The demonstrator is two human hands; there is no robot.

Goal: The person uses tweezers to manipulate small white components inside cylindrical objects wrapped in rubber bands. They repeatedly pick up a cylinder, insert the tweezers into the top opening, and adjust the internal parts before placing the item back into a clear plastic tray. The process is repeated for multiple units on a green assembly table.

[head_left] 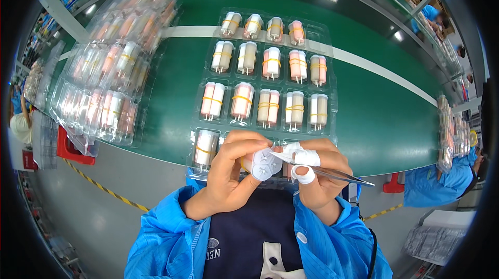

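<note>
A cylinder bundle with a translucent white, lobed plastic end point(266, 165) sits above the near part of a clear plastic tray point(257, 82). The left hand point(227, 175) grips it; the right hand point(321, 175), with white finger wraps point(306, 157), grasps slim silver metal tweezers point(351, 177) pointing toward that end. Beneath the tray lies a green worktop point(379, 107).

From here, the green tabletop point(174, 79) is affording passage between stacked trays point(112, 63) and central tray point(318, 35), where cylinder bundles point(271, 63) are obstructing.
</note>
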